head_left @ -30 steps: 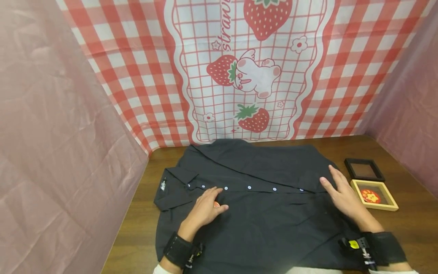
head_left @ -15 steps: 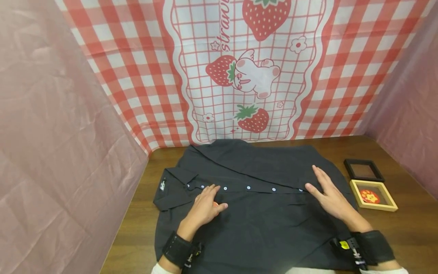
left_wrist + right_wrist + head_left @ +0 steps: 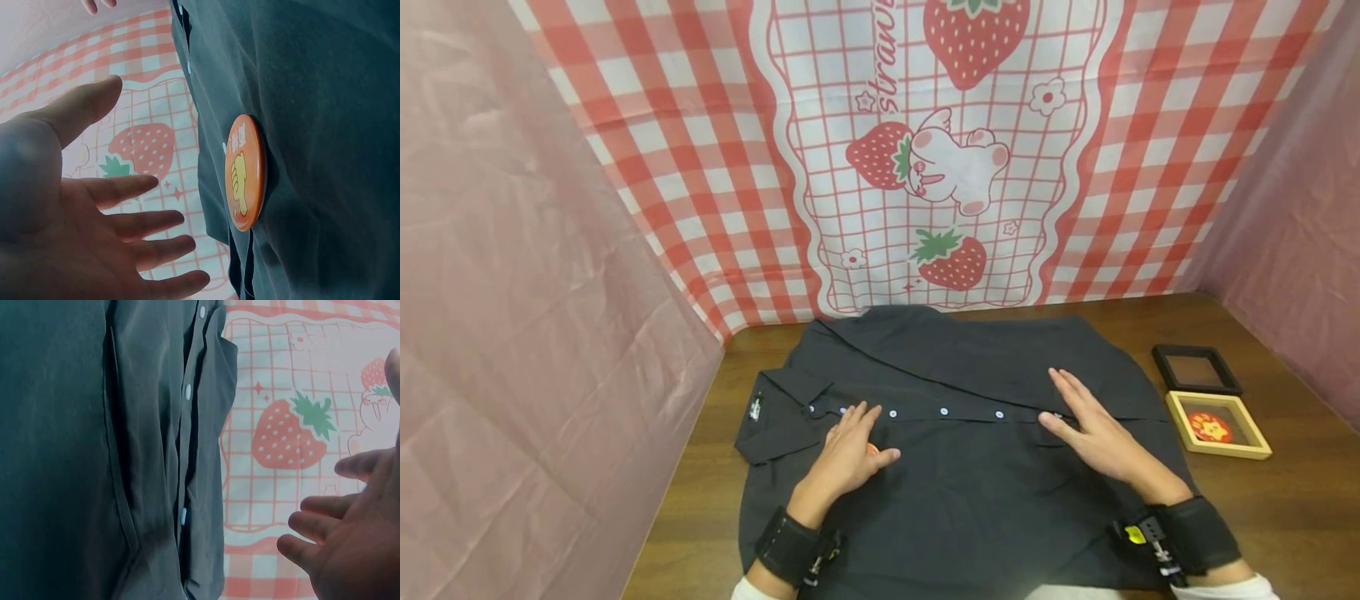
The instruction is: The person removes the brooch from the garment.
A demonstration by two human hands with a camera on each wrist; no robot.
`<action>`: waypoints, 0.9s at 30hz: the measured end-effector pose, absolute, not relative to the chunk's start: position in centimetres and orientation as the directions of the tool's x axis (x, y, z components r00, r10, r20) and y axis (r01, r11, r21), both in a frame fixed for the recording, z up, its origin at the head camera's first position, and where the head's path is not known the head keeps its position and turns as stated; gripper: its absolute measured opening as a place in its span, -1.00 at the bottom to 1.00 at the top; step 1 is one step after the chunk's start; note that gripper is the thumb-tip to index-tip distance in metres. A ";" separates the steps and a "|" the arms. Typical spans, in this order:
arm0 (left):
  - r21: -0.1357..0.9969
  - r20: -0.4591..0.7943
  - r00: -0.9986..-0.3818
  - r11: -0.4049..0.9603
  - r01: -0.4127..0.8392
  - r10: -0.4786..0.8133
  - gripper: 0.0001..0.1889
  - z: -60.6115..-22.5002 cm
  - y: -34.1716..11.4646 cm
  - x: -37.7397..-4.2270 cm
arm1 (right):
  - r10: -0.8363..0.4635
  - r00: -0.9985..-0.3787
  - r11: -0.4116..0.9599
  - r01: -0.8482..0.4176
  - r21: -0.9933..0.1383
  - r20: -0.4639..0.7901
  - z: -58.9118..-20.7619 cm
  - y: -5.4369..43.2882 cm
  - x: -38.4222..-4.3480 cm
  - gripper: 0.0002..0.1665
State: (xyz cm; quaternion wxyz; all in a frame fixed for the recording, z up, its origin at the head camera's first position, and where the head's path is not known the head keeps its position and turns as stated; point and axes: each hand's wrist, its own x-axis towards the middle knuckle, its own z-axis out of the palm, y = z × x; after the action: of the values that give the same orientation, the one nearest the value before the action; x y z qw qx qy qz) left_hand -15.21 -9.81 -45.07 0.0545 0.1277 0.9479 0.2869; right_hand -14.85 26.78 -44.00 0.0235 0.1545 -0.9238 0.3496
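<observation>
A dark button-up shirt (image 3: 970, 492) lies spread on the table, its collar (image 3: 786, 408) toward the left and a row of pale buttons along its middle. On it sits a round orange badge (image 3: 245, 174) with a yellow hand design, mostly hidden beneath my left hand in the head view. My left hand (image 3: 847, 454) is above the badge with fingers straight and spread, apart from it in the left wrist view. Over the shirt's right part is my right hand (image 3: 1093, 433), fingers extended and holding nothing; the right wrist view shows it off the cloth.
At the right, a black frame (image 3: 1197, 369) lies behind a pale wooden frame (image 3: 1219, 425) that holds a red and yellow round badge (image 3: 1210, 427). Brown wooden tabletop (image 3: 681, 508) shows around the shirt. A checked strawberry cloth (image 3: 940, 167) hangs behind.
My right hand has moved left, from beside the wooden frame to over the shirt. My left hand has stayed in nearly the same place.
</observation>
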 end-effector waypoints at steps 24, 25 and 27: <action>0.528 -0.031 -0.957 0.818 0.228 0.287 -0.24 -44.9 -9.6 -15.1 | -0.288 -0.944 0.739 -0.327 -0.589 0.164 -44.2 23.0 -15.3 -0.12; 0.527 -0.039 -0.959 0.821 0.219 0.281 -0.23 -44.8 -9.6 -15.0 | -0.284 -0.946 0.743 -0.321 -0.587 0.157 -44.2 22.9 -15.3 -0.11; 0.525 -0.050 -0.960 0.825 0.209 0.276 -0.22 -44.8 -9.6 -15.0 | -0.279 -0.948 0.748 -0.313 -0.585 0.150 -44.3 22.6 -15.4 -0.08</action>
State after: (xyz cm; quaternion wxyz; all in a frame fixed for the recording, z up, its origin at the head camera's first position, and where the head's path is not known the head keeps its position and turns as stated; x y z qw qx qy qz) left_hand -14.99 -9.55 -44.80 0.0621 0.1272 0.9533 0.2669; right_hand -15.36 22.64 -44.27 0.0264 0.1584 -0.9346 0.3174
